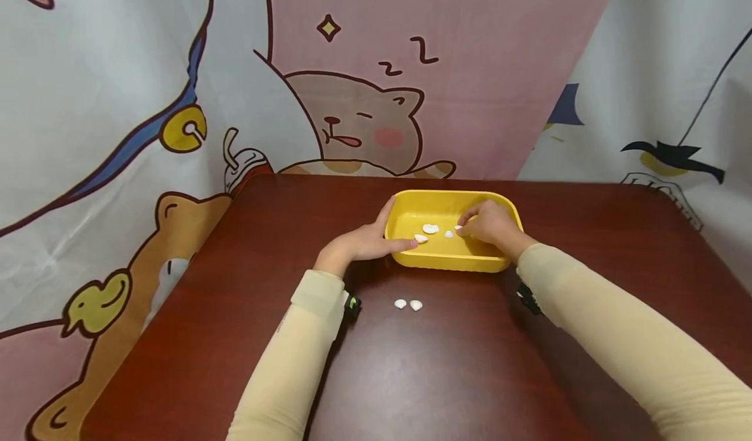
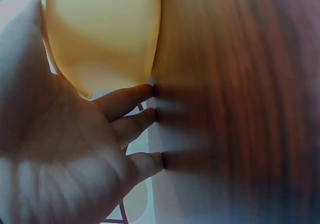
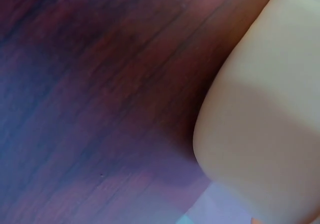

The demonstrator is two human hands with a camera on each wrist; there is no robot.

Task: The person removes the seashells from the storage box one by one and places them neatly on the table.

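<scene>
A yellow plastic basin [image 1: 449,263] stands on the table with several small white shells [image 1: 431,229] on its floor. At its left end my left hand [image 1: 369,241] spreads against it, thumb laid over the front rim and index finger up along the left side. In the left wrist view, three fingers [image 2: 132,126] stretch past the basin's outer wall [image 2: 105,28], their tips at the tabletop. My right hand [image 1: 492,224] reaches over the right side and pinches a white shell [image 1: 459,228] low inside the basin. The right wrist view shows only the basin's outside [image 3: 260,134], not the grip.
Two more white shells, a left one [image 1: 400,304] and a right one [image 1: 416,305], lie on the dark wooden table [image 1: 458,376] in front of the basin. Behind the table's far edge hangs a cartoon-printed curtain [image 1: 482,69].
</scene>
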